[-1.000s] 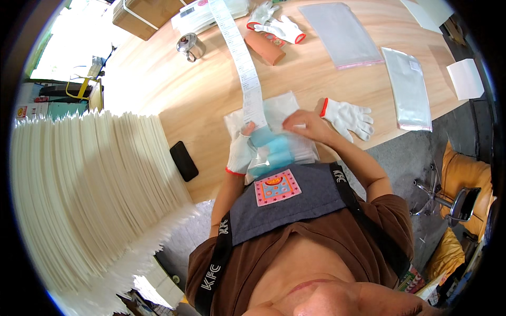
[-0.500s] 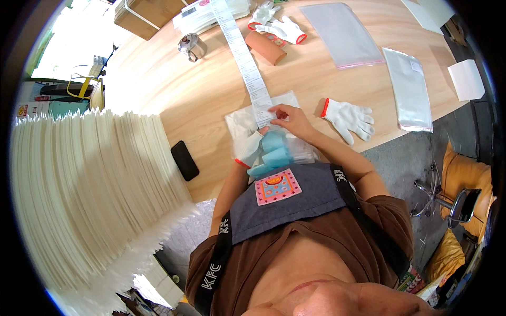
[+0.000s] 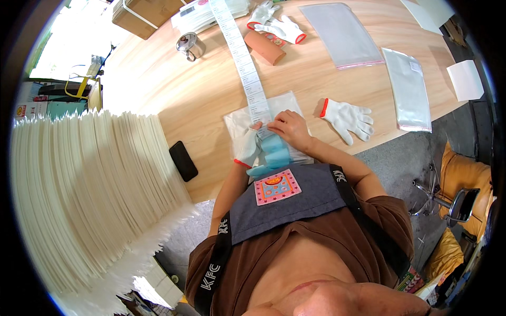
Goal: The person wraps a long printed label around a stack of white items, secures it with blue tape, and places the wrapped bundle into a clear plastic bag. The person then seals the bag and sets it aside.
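Observation:
A long strip of white printed labels (image 3: 243,58) runs down the table to my hands. My left hand (image 3: 246,146), in a white glove with a red cuff and with a bare fingertip showing, grips the strip's left edge near its lower end. My bare right hand (image 3: 291,128) pinches at the strip's right edge with curled fingers. Below the hands, a light-blue paper band (image 3: 275,152) hangs in loose folds against my apron. Clear plastic bags (image 3: 287,102) lie flat under the strip and hands.
A white glove (image 3: 348,120) lies to the right, near plastic bag stacks (image 3: 342,37) (image 3: 410,92). A phone (image 3: 184,161) is at left beside a tall stack of white sheets (image 3: 89,189). Farther back are a metal cup (image 3: 190,46), a brown roll (image 3: 265,48) and a carton (image 3: 145,16).
My right hand has lowered slightly, and its fingers have curled in closer to the strip's edge. The strip's lower end has shifted down a little between my hands.

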Demonstrator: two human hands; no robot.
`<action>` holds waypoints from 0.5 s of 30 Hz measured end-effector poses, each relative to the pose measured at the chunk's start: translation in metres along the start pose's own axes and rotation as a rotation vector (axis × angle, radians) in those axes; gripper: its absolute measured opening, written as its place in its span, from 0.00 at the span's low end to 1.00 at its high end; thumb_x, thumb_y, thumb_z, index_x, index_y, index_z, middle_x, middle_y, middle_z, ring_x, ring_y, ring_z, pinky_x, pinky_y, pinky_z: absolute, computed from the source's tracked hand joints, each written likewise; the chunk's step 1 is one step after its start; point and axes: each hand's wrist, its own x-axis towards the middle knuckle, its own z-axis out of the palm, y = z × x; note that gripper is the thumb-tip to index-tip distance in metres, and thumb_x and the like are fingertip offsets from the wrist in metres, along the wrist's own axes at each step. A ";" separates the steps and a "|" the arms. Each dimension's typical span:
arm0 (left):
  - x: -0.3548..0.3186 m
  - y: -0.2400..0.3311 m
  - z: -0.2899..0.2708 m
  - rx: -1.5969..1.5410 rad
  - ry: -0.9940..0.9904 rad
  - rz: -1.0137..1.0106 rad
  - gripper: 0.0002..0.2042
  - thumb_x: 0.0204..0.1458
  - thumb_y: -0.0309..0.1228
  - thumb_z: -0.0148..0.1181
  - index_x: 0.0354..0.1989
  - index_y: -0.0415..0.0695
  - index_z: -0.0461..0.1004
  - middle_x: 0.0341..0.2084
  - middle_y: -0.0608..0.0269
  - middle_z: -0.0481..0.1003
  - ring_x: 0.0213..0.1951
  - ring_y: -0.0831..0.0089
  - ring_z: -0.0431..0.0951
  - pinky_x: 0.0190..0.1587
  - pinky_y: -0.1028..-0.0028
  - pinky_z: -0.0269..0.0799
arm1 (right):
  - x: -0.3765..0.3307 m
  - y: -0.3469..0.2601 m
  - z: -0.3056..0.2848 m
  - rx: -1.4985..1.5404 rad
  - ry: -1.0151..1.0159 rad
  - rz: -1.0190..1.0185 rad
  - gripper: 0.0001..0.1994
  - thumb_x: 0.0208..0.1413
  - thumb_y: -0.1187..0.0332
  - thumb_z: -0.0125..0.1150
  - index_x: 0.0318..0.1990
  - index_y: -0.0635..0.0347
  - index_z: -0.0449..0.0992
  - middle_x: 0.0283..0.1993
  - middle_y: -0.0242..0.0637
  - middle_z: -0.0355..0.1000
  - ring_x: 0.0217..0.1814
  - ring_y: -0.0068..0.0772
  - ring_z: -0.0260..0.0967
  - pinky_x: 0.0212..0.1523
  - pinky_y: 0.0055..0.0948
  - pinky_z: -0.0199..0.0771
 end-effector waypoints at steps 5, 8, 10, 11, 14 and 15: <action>0.016 -0.005 -0.012 -0.048 -0.081 -0.002 0.14 0.53 0.27 0.56 0.47 0.36 0.70 0.39 0.57 0.75 0.39 0.69 0.76 0.39 0.72 0.73 | 0.003 -0.002 -0.013 0.134 -0.075 -0.104 0.04 0.43 0.67 0.66 0.26 0.52 0.78 0.28 0.29 0.68 0.32 0.29 0.68 0.30 0.26 0.66; 0.020 -0.010 -0.016 -0.042 -0.141 0.002 0.15 0.56 0.32 0.53 0.50 0.39 0.68 0.39 0.54 0.75 0.38 0.64 0.78 0.40 0.67 0.76 | 0.005 0.001 -0.029 0.672 -0.212 0.344 0.04 0.46 0.68 0.66 0.29 0.55 0.80 0.29 0.28 0.73 0.32 0.23 0.68 0.30 0.21 0.66; 0.019 -0.013 -0.019 0.002 -0.166 0.025 0.16 0.57 0.32 0.53 0.51 0.38 0.67 0.40 0.53 0.75 0.40 0.63 0.78 0.42 0.66 0.76 | 0.010 0.026 -0.034 0.785 -0.215 0.746 0.05 0.48 0.68 0.65 0.31 0.58 0.81 0.31 0.29 0.75 0.32 0.20 0.68 0.32 0.20 0.66; 0.014 -0.009 -0.014 0.017 -0.177 0.026 0.17 0.57 0.33 0.53 0.52 0.38 0.67 0.41 0.53 0.75 0.40 0.62 0.78 0.43 0.65 0.76 | 0.015 0.041 -0.037 0.833 -0.211 0.948 0.06 0.48 0.68 0.65 0.32 0.60 0.81 0.31 0.30 0.76 0.32 0.18 0.68 0.32 0.19 0.66; -0.005 0.005 0.005 0.030 -0.176 -0.013 0.17 0.57 0.33 0.53 0.52 0.38 0.67 0.41 0.54 0.75 0.41 0.62 0.77 0.44 0.64 0.76 | 0.018 0.075 -0.035 0.684 -0.252 0.888 0.08 0.50 0.68 0.64 0.33 0.65 0.79 0.29 0.28 0.76 0.29 0.15 0.67 0.30 0.18 0.65; -0.010 0.009 0.010 0.035 -0.168 -0.017 0.17 0.57 0.34 0.53 0.52 0.38 0.67 0.42 0.54 0.75 0.41 0.62 0.77 0.44 0.64 0.75 | 0.020 0.082 -0.032 0.641 -0.281 0.884 0.08 0.50 0.68 0.64 0.32 0.64 0.79 0.29 0.29 0.76 0.29 0.15 0.67 0.30 0.18 0.66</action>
